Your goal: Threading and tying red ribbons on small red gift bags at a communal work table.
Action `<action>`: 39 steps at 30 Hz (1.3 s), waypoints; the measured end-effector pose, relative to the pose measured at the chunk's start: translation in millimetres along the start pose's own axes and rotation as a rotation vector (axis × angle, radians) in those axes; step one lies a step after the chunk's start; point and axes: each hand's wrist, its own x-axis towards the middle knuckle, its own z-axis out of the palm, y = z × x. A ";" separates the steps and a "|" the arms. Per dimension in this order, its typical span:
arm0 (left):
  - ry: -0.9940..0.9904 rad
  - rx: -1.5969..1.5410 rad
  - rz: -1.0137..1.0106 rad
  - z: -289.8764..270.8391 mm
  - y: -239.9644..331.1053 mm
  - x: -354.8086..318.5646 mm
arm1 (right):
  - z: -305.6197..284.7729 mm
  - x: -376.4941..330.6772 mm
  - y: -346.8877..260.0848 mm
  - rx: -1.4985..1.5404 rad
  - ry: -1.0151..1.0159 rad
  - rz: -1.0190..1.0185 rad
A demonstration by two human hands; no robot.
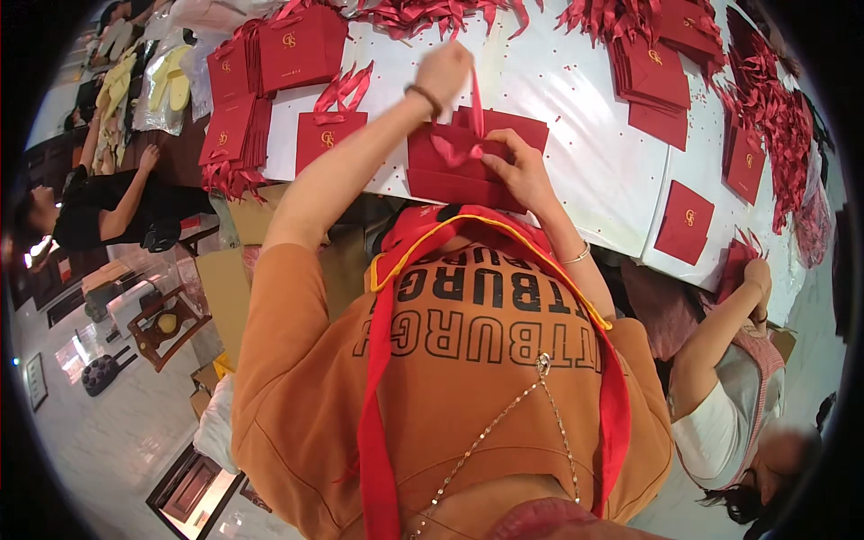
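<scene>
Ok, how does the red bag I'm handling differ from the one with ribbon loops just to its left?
The handled bag has its ribbon drawn up by your left hand; the neighbouring bag has loops no hand is touching. The neighbouring bag shows a gold emblem; the handled bag shows none in view. Both are red with ribbons.

The left hand (446, 76) is slightly blurred, and its fingers' exact hold on the raised red ribbon (477, 97) cannot be made out, while the right hand (522, 168) hides part of the red bag (450, 183) beneath it. The left forearm (351, 153) covers a corner of a standing bag (324, 135) behind. The upper edge cuts off a ribbon heap (427, 13), and specks on the bench (585, 189) are too tiny to identify.
</scene>
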 end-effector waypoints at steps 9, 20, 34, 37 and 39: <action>-0.096 -0.605 -0.525 -42.4 9.8 25.2 | -19.2 6.1 10.6 0.577 0.006 0.056; -0.440 -1.487 -0.831 11.4 54.3 -66.6 | -21.5 11.2 4.7 0.614 0.187 0.030; -0.138 -0.078 -0.226 8.6 -11.9 -5.5 | -39.5 10.5 32.2 0.589 0.250 0.203; -0.081 0.223 -0.194 26.3 -36.7 35.0 | -34.3 10.3 42.7 0.495 0.246 0.203; -0.141 0.416 -0.172 35.4 -50.7 50.4 | -31.1 10.4 44.6 0.414 0.239 0.205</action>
